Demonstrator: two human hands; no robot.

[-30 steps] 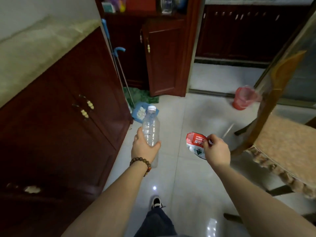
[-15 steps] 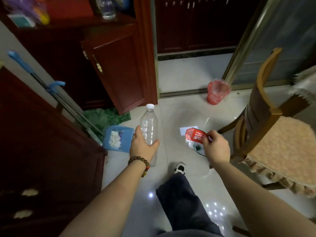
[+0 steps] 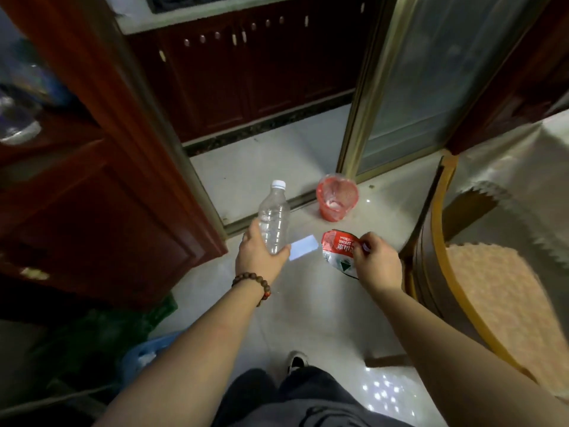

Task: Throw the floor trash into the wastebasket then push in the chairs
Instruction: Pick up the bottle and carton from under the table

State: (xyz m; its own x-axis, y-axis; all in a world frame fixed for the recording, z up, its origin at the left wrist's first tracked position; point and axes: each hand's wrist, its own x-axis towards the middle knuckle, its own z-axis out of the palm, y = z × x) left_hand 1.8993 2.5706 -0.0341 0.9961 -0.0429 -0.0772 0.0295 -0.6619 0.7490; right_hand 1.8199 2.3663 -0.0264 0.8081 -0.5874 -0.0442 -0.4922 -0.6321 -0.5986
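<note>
Where wastebasket (image 3: 337, 198) stands — chair (image 3: 437, 257) beside.

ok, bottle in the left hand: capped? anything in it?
Capped and apparently empty. The clear bottle has its white cap on and shows no liquid through the wall. The left hand grips its lower end, neck tilted away.

Single head-worn wide-angle view, looking forward and steeply down, close over both forearms toward the tiled floor (image 3: 311, 306).
</note>
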